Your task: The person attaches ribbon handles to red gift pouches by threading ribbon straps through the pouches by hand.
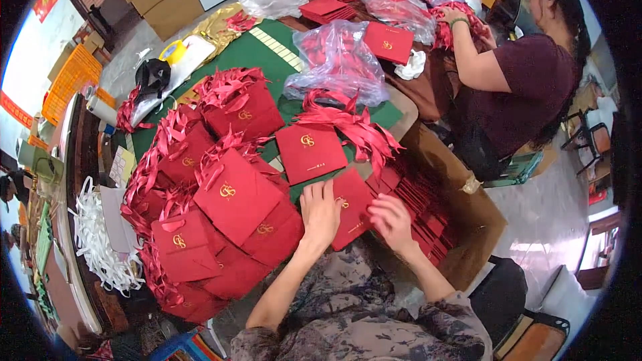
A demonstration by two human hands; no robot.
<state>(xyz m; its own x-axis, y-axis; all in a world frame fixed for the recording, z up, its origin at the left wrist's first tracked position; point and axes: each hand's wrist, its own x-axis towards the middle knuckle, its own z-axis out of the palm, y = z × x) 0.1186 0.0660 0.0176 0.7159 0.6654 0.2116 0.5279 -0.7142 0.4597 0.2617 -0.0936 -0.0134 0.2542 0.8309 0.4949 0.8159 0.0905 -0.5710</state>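
In front of my body a red gift bag (pixel 350 217) with a gold emblem lies tilted. My left hand (pixel 320 212) grips its left edge, thumb on the face and fingers behind or beside it. My right hand (pixel 392 222) is at the bag's right edge, fingers apart and slightly blurred; no firm hold shows. Just beyond lies another red bag (pixel 311 152) with a fan of red ribbons (pixel 361 135) behind it. To my left rises a big heap of red bags (pixel 238 190) with ribbon handles.
A cardboard box (pixel 481 227) on my right holds rows of red bags (pixel 428 217). Clear plastic bags (pixel 338 60) lie on the green table (pixel 267 43). A co-worker (pixel 515 80) handles red ribbons at far right. White ribbons (pixel 100 241) hang at left.
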